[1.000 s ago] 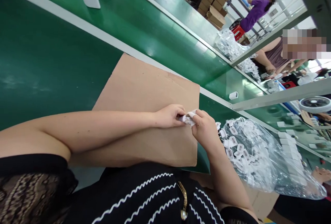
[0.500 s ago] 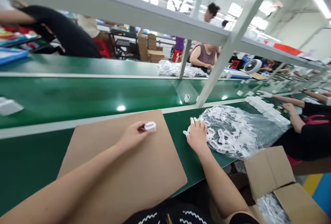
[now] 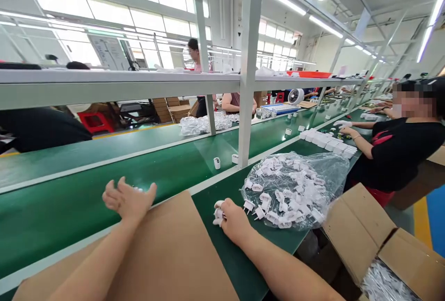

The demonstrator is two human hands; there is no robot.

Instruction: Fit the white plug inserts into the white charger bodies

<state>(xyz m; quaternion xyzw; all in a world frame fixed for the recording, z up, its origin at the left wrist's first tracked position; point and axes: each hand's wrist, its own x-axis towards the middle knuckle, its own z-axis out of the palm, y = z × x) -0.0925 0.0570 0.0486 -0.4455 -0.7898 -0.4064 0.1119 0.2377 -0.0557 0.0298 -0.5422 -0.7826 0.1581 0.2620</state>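
My left hand reaches over the green conveyor belt, fingers spread and palm down. A small pale spot beside its fingers may be a part or a reflection; I cannot tell. White covers sit on the fingertips of my right hand, which is curled closed above the green bench strip. What it holds, if anything, blends in with those covers. Right of it, white plug housings, some with pins, lie on and in a clear plastic bag. A cardboard sheet lies under my left forearm.
A metal post rises between belt and bench, supporting a shelf. White pieces stand on the belt. An open carton is at the lower right. A co-worker works beside a row of white housings.
My left hand has moved left and away onto the belt and let go of the white piece it held. My right hand has drawn back from the bag and curled closed. The view has tilted up.
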